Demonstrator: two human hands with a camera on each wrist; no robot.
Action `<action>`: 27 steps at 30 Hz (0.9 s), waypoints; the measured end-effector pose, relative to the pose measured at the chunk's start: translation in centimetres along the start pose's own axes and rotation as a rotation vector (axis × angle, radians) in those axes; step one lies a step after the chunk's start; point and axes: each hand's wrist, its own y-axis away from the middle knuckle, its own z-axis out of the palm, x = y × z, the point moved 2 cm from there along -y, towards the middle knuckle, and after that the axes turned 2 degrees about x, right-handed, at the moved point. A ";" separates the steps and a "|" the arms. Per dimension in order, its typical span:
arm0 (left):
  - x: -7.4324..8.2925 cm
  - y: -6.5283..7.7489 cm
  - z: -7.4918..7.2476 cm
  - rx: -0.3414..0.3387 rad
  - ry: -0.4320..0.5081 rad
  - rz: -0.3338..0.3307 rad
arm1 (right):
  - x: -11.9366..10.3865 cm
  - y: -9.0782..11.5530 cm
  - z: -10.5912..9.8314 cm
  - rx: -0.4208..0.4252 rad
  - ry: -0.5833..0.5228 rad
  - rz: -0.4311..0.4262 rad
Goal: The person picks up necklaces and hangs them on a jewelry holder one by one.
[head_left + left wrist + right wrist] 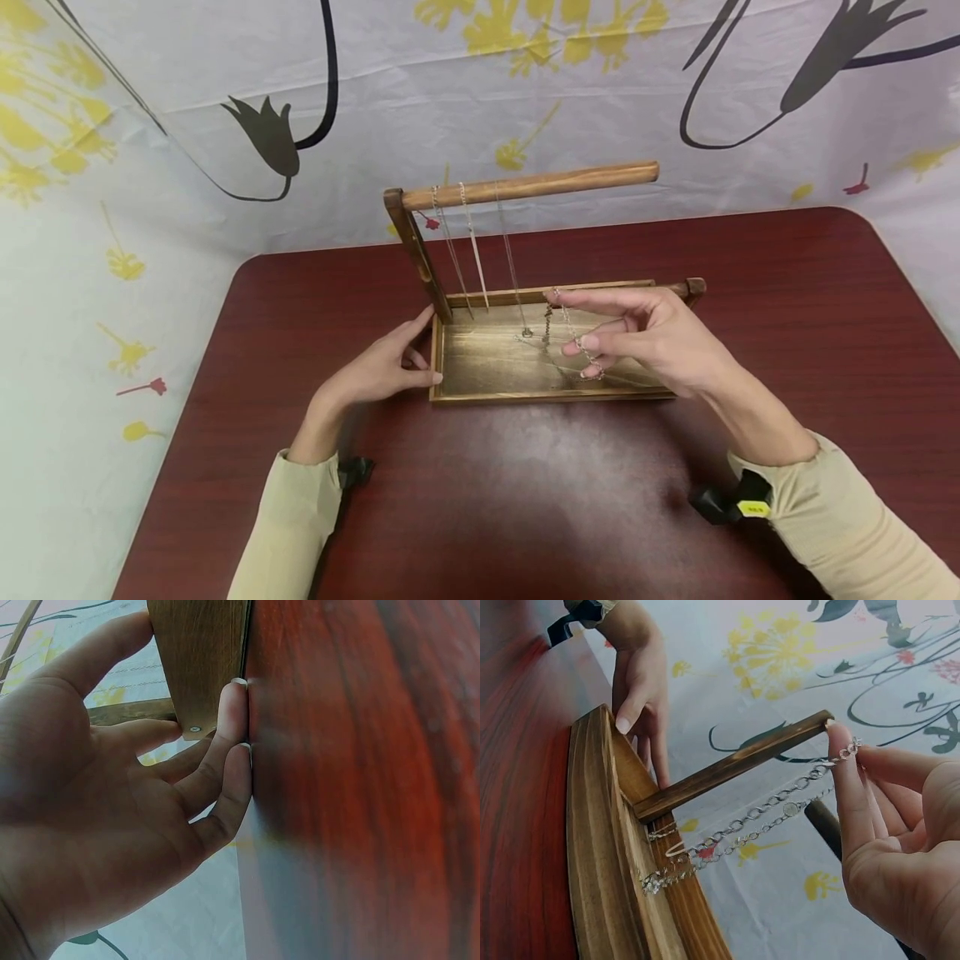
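My right hand (pixel 660 333) is over the right half of a wooden jewelry stand and pinches a silver link chain (pixel 757 814). Loops of it dangle from the fingertips towards the tray. My left hand (pixel 378 362) touches the left end of the stand's tray (pixel 555 397). In the left wrist view its thumb and index finger reach the end panel (pixel 199 660), while other fingertips rest on the table. Several thin chains (pixel 475 246) drape over the upper bar (pixel 525 183); one carries a small pendant (pixel 527 332) that hangs down to the tray.
The stand's upright post (pixel 420 258) rises at the tray's left end. A second, lower wooden bar (pixel 696 287) shows behind my right hand. The stand sits on a dark red wooden table (pixel 525 500), with a flower-patterned cloth (pixel 390 108) behind it.
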 end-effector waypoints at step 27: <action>0.0 0.1 0.0 0.005 -0.002 0.006 | -3.8 1.2 -0.5 0.096 -0.144 -0.143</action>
